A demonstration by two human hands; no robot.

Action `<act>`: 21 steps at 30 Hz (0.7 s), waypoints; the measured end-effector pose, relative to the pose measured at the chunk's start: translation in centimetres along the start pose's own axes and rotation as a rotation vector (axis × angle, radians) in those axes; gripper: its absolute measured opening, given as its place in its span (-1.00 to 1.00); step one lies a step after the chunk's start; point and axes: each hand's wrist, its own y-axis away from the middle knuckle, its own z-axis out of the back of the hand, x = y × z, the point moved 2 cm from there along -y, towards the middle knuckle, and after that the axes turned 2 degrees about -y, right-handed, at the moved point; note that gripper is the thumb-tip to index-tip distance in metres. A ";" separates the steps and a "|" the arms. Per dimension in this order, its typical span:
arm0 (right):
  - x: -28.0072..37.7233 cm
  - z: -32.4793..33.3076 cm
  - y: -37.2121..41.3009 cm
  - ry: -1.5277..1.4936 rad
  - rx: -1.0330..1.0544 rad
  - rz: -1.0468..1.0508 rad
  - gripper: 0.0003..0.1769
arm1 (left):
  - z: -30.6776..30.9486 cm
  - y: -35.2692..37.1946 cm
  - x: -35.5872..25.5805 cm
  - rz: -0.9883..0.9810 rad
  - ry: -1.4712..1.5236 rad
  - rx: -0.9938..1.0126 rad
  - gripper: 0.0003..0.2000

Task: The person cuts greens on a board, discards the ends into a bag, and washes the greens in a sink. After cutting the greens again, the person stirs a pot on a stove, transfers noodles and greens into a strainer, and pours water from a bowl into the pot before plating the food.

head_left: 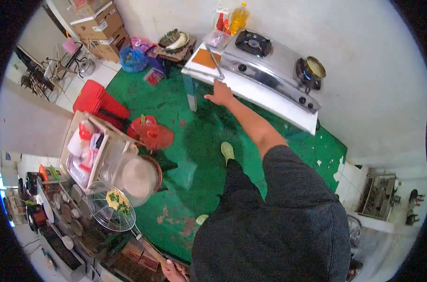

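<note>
My left hand (174, 272), low in the view, is closed around the long handle of a wire skimmer (95, 207). In the skimmer's round mesh basket lies a yellowish lump of food with green leaves (117, 202). My right hand (221, 94) is stretched out to the front edge of the white table (270, 104), thumb and fingers apart. Its fingertips are right at the near end of metal tongs (214, 63), which lie across an orange-brown board (204, 58).
A two-burner gas stove (263, 63) stands on the table, a pan (315, 67) over its lit right burner. Behind are an oil bottle (240, 19) and a red bottle (220, 22). A red bin (97, 101), a red bucket (155, 134) and a clear tub (137, 176) stand left.
</note>
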 end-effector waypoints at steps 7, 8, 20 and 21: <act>-2.9 -4.1 -14.8 0.310 0.023 0.164 0.62 | -16.9 3.2 -8.2 0.262 -0.028 -0.331 -0.03; -4.3 -4.5 -15.9 0.320 0.032 0.127 0.62 | -18.5 2.3 -8.8 0.248 0.021 -0.347 -0.04; -3.3 -7.4 -17.5 0.505 0.229 0.062 0.50 | -25.0 2.0 -18.4 0.069 0.022 -0.227 -0.55; -3.1 -6.6 -17.6 0.523 0.234 0.008 0.48 | -24.6 0.9 -18.9 0.056 0.006 -0.209 -0.55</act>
